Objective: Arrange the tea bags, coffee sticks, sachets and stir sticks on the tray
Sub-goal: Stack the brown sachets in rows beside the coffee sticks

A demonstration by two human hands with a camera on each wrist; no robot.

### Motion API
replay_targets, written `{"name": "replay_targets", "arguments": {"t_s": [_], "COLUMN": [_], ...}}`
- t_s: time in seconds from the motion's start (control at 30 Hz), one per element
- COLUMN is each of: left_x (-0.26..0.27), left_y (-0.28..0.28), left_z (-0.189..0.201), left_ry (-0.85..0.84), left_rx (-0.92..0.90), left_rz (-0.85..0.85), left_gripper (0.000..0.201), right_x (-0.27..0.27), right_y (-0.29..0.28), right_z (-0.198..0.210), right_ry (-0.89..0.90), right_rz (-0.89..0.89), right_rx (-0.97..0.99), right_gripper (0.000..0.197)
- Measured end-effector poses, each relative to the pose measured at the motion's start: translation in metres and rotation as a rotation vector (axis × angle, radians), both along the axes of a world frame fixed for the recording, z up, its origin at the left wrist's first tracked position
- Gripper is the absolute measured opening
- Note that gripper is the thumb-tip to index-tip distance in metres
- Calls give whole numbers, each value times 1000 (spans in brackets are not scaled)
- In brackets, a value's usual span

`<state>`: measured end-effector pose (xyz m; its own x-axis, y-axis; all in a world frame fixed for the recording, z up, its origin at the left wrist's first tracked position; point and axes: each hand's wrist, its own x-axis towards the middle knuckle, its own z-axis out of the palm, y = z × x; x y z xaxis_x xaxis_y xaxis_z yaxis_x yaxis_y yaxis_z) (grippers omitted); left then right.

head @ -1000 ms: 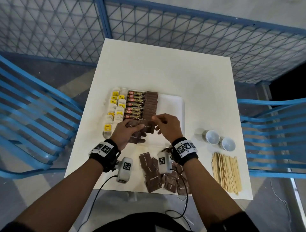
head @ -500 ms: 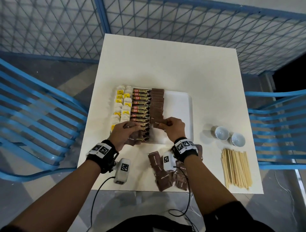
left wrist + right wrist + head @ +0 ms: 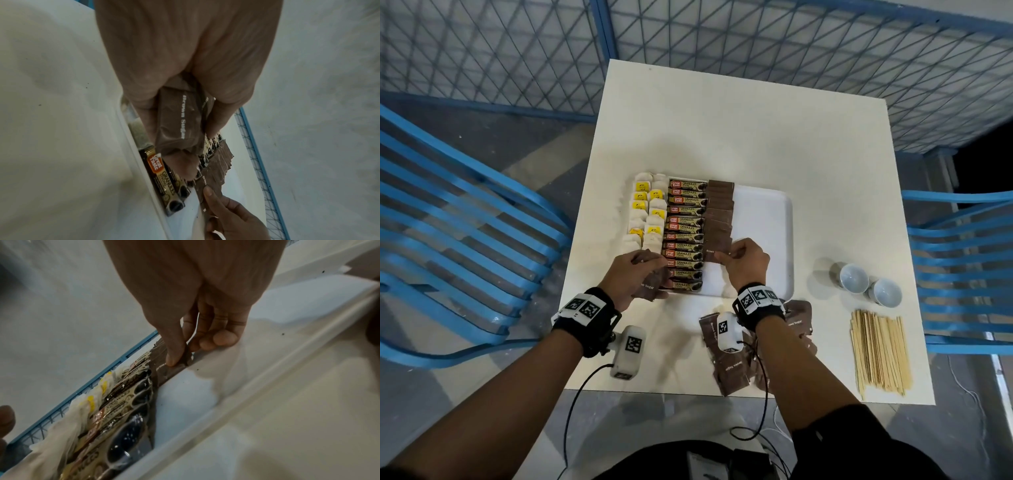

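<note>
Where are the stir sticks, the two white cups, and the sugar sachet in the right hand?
stir sticks (image 3: 880,353): head view, middle of the bundle on the table.
white cups (image 3: 853,278): head view, bowl of the left cup.
sugar sachet (image 3: 714,251): head view, its printed left part, beside the right hand (image 3: 748,262).

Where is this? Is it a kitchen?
Probably not a kitchen. It looks like a fenced work spot or café corner: a small white table, blue slatted chairs on both sides, and a blue wire-mesh fence behind.

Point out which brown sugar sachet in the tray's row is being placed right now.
The nearest brown paper sugar sachet in the row on the white plastic tray: the right hand pinches its corner, while the sachets behind it lie untouched.
</note>
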<state>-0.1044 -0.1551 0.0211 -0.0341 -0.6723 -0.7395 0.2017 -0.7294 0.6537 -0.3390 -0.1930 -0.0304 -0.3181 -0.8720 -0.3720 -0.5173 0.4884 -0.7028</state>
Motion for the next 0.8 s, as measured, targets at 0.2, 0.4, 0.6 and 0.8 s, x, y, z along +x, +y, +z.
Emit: {"name": "replay_targets", "arguments": {"t_s": [0.2,0.4,0.6,0.8], "left_x": [-1,-3,-3,-10], "left_y": [-4,-3,0,-4], "left_z": [0,-3,0,1], "left_ry": [116,140,170,165], "left_rx": [26,-24,-83,-62], "left_rz": [-12,-36,-89,-13], "left_gripper": [23,31,11,28], "right_x": [0,-2,-3,21], "right_y": [-1,-1,4,12], "right_z": [2,4,12,29], "right_ry": [-10,5,36,-63], "right_rz": [0,-6,-22,289], "right_rx": [13,32,-16,-79], "right_gripper": [39,36,27,18]}}
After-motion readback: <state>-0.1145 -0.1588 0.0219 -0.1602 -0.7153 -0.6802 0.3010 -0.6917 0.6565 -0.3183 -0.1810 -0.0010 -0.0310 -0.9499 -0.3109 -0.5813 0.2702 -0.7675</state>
